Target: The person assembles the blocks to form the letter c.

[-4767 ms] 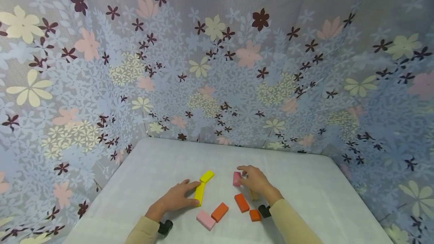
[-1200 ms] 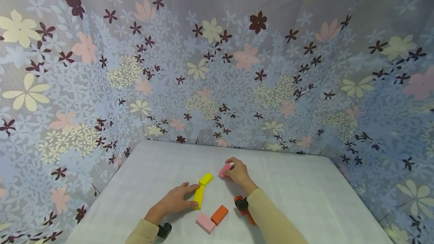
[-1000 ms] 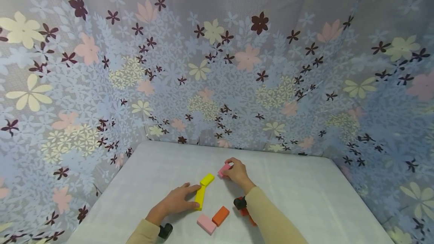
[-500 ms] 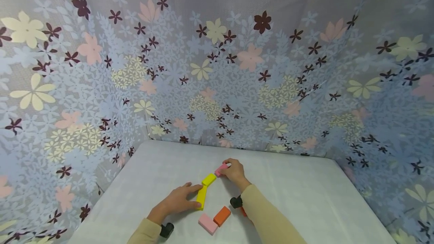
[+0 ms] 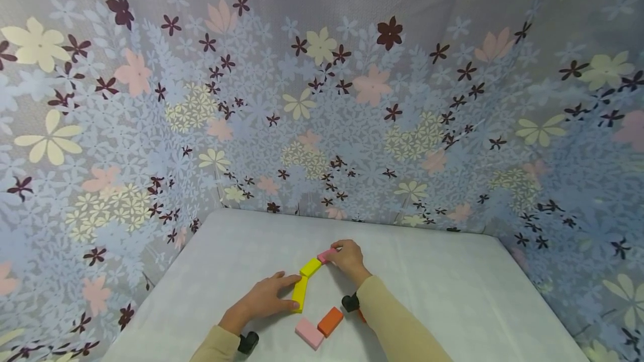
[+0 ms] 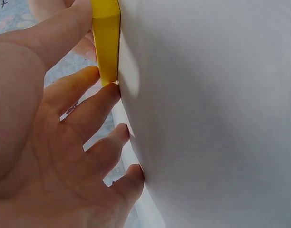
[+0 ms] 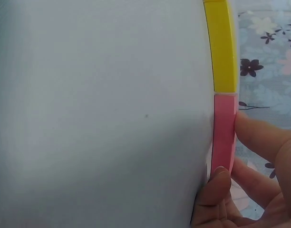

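Observation:
In the head view, my left hand [image 5: 264, 296] spans a long yellow block [image 5: 300, 294], thumb at its near end and forefinger at its far end. The left wrist view shows the thumb and fingertips against that yellow block [image 6: 106, 38]. A second, shorter yellow block [image 5: 310, 267] angles off from its far end. My right hand [image 5: 349, 258] pinches a pink block [image 5: 326, 255] between thumb and fingers, in line with the second yellow block. Up close in the right wrist view, the pink block [image 7: 224, 130] sits end to end with the yellow one [image 7: 223, 47].
Closer to me, a light pink block [image 5: 309, 333] and an orange block [image 5: 330, 322] meet at a corner. Another orange block [image 5: 361, 316] is mostly hidden by my right wrist. A flowered curtain [image 5: 322, 99] surrounds the white table [image 5: 427, 272].
My right hand has picked up the pink block, carried it left, turned it and brought it against the second yellow block's far end. The left hand stays at the long yellow block.

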`<state>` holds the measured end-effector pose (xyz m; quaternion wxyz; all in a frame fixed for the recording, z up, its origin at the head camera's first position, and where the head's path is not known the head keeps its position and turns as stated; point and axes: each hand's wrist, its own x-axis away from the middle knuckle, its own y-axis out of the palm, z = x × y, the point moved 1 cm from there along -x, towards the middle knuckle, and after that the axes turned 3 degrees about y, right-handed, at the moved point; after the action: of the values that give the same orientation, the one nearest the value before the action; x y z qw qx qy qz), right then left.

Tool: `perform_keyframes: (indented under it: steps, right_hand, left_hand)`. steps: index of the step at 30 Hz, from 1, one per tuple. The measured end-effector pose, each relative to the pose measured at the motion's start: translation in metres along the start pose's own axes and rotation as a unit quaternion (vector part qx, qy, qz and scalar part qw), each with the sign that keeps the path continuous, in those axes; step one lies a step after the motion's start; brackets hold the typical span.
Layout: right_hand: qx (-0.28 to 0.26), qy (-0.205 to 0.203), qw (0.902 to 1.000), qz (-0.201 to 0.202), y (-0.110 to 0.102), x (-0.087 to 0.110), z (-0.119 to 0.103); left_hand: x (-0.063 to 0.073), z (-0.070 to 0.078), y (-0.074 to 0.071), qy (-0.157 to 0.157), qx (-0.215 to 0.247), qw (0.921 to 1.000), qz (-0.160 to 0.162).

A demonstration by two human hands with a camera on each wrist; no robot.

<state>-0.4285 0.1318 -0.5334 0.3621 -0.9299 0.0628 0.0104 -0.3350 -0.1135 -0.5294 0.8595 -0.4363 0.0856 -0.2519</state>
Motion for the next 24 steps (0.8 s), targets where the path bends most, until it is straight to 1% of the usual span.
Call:
perform_keyframes:
  steps: [3, 7, 12, 24]
  right_hand:
    - [0.002, -0.001, 1.0000, -0.004, 0.0011, -0.0005, -0.0002]
    - [0.001, -0.005, 0.9999, -0.013, 0.0009, 0.0011, -0.0015]
    - [-0.002, -0.009, 0.9997, -0.021, 0.0015, 0.0038, 0.0004]
    - [0.006, -0.003, 0.9999, -0.015, 0.0010, 0.0015, 0.0006]
  left_hand:
    - [-0.0006, -0.0012, -0.0003, 0.000, -0.004, 1.0000, 0.001]
    - [-0.0014, -0.0027, -0.0008, -0.001, 0.001, 1.0000, 0.001]
    - [-0.0017, -0.0062, 0.0016, -0.008, 0.003, 1.0000, -0.004]
    - [-0.0023, -0.0036, 0.0004, 0.001, -0.002, 1.0000, 0.002]
